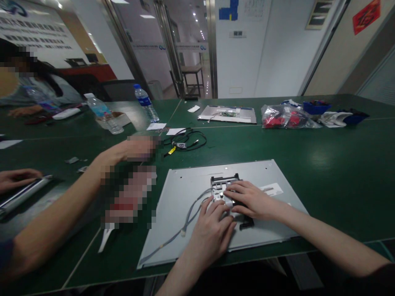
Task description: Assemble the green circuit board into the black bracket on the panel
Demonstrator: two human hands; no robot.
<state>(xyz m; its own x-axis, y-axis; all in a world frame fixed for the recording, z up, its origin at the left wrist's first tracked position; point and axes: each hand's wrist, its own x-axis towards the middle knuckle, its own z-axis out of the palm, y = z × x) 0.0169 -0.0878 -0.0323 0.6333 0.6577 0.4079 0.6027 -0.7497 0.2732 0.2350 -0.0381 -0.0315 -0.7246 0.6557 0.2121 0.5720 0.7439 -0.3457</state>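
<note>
A flat white-grey panel (256, 174) lies on the green table in front of me. A metal bracket (226, 178) with black ends sits on it, partly covered by my fingers. My left hand (214, 228) is bent over the near left side of the bracket, fingertips closed on it. From the right, my right hand (251, 200) reaches across the bracket's right side, thumb and fingers around it. Grey cables (193, 207) run from the bracket to the panel's near left corner. Any small part under my fingertips is hidden.
A co-worker's arm (61, 209) reaches in from the left, beside a blurred-out reddish packet (129, 197). Beyond the panel are a coiled black cable (200, 142), another panel (216, 113), a clear bag with red items (286, 117) and a water bottle (148, 107).
</note>
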